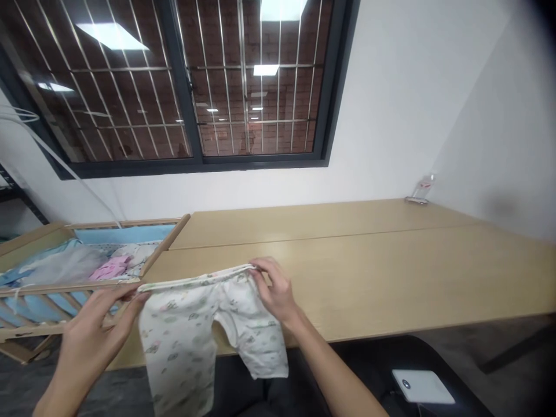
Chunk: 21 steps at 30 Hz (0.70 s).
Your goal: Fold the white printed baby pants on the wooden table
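Note:
A small pair of baby pants (182, 330), white with a pale green and grey print, hangs stretched between my two hands. My left hand (98, 321) pinches one end of the waistband between thumb and fingers. At the other end of the waistband, my right hand (273, 288) has a similar pinch grip. Both legs dangle down over the near edge of the wooden table (369, 278), the left leg reaching the bottom of the view.
A wooden crib (176, 237) with blue lining stands at the left, holding pink cloth (112, 267) and a whitish bundle. A clear bottle (423, 186) is at the table's far right corner. A white device (423, 386) lies on a black seat at the lower right.

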### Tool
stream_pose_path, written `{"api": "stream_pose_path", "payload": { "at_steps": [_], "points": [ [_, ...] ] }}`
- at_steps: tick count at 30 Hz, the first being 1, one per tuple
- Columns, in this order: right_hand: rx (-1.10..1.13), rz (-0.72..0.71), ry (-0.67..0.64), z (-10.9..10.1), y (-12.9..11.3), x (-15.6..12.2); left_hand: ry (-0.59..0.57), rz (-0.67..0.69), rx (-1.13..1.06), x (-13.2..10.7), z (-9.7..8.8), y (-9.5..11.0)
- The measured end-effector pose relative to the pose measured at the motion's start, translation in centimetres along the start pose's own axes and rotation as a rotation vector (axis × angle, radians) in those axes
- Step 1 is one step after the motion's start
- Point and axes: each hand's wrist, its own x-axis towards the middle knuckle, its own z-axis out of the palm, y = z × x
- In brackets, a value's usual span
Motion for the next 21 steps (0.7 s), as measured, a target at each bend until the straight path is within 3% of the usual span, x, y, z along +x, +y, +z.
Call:
{"api": "stream_pose_path", "payload": {
  "at_steps": [4, 9, 14, 21],
  "points": [
    [-0.107, 0.095, -0.014, -3.3, 3.7, 1.9, -0.018, -0.013, -0.105, 3.8, 5.9, 2.5],
    [-0.163, 0.291, -0.132, -5.4, 10.4, 2.8, -0.211, -0.150, -0.183, 6.7, 14.8, 2.3],
    [-0.177, 0.493, -0.248, -5.2, 18.8, 1.7, -0.505, -0.235, -0.180, 7.4, 23.2, 0.7],
    [-0.226, 0.673, -0.309, -3.1, 28.3, 0.0, -0.677, -0.296, -0.106, 7.2, 31.4, -0.9]
  ]
}}
